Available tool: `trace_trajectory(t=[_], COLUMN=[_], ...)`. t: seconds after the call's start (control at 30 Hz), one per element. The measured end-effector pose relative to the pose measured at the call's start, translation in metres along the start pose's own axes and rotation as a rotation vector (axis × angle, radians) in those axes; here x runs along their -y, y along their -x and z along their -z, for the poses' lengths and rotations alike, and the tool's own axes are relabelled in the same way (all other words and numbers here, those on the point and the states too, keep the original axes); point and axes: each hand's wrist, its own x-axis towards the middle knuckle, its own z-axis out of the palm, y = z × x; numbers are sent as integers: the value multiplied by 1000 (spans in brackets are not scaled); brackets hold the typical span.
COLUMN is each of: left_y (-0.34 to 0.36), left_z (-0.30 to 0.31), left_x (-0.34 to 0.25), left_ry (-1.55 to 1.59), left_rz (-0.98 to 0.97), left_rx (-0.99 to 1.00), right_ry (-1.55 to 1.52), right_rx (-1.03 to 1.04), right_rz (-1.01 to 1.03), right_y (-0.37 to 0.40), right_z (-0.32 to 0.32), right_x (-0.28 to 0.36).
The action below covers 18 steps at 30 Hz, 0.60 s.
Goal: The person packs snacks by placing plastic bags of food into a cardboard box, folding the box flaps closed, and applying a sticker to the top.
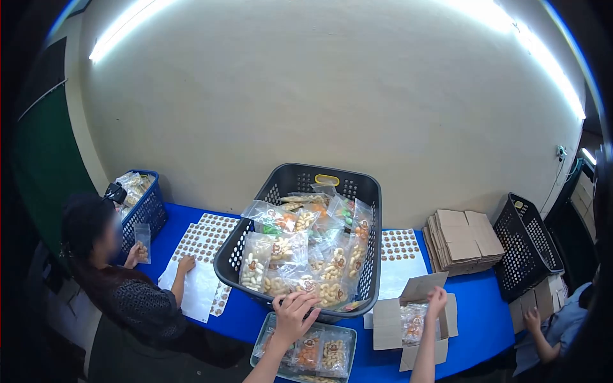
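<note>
A large black basket [297,173] is piled with clear plastic bags of snacks, several bearing round brown labels. My left hand [296,313] lies over its front rim, fingers spread and touching the edge by the bags. Below that hand, a shallow green tray [352,357] holds more labelled bags, some with orange pieces and some with pale ones. To the right, an open cardboard box [386,324] contains a labelled bag [414,324]. My right hand [437,300] is at the box's back flap [421,286], its fingers closed on the flap's right end.
Sticker sheets [400,246] lie on the blue table [476,319]. Flattened cartons [463,239] are stacked behind the box, beside another black basket [527,249]. On the left, a person [140,303] holds a small bag [142,242] near a blue basket [145,207]. Another person [562,319] works at far right.
</note>
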Motion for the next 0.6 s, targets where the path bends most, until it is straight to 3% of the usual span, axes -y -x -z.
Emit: trace_trajectory(t=[0.07,0.2,0.37,0.47,0.6], left_y=[5,9,13,11,12], left_z=[-1,-3,-11,-7,-3], left_x=[6,8,12,13,13], left_ry=[44,59,25,31,37], left_rz=[-17,-41,-71,-99,-106], left_rx=[-10,-95,-153,-141,-111], right_ry=[-35,-357,-264,-42,435], right_rx=[94,480,823,854,634], right_rz=[-39,78,315,511,710], right_y=[18,70,125,147,147], right_z=[-59,-162,-248,-299,-365], right_x=[65,184,305,321,219])
